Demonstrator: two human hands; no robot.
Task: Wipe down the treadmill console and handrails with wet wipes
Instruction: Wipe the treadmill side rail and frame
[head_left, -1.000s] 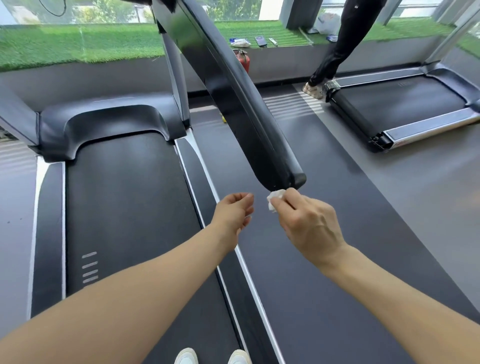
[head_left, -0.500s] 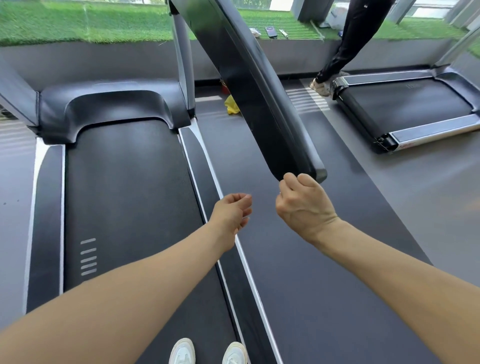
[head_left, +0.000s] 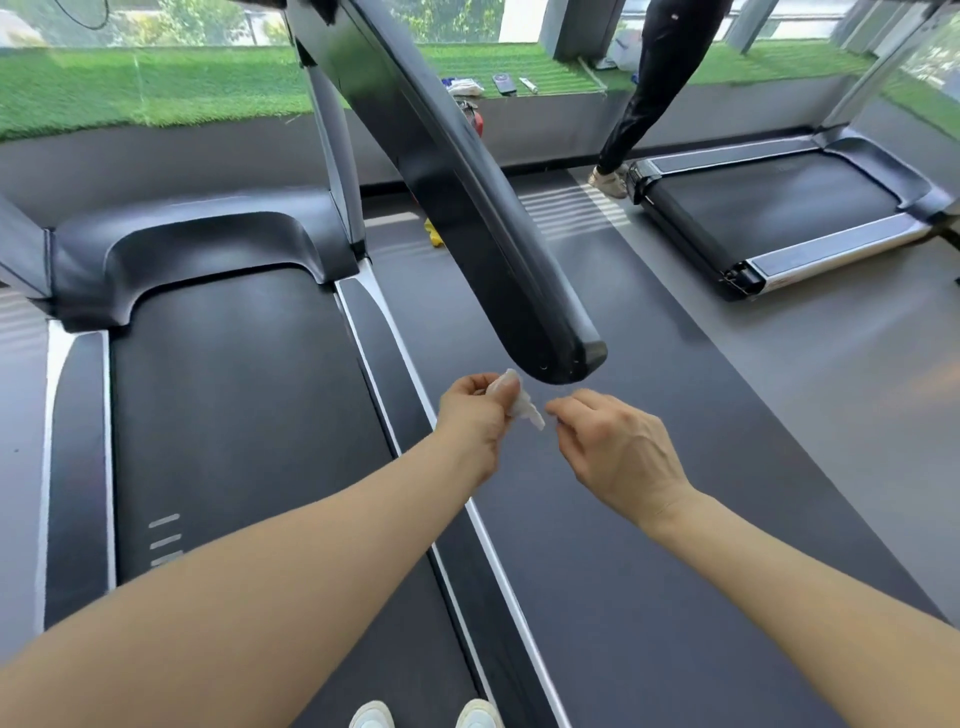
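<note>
Wipe (head_left: 522, 404): hanging at handrail's (head_left: 467, 197) 6 o'clock end.
Left hand (head_left: 475, 410): pinching wipe.
Right hand (head_left: 618, 449): loosely curled, holding nothing.

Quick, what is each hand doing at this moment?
Left hand: fingers pinch the white wipe.
Right hand: fingers curled close to the wipe's end; contact cannot be told.
</note>
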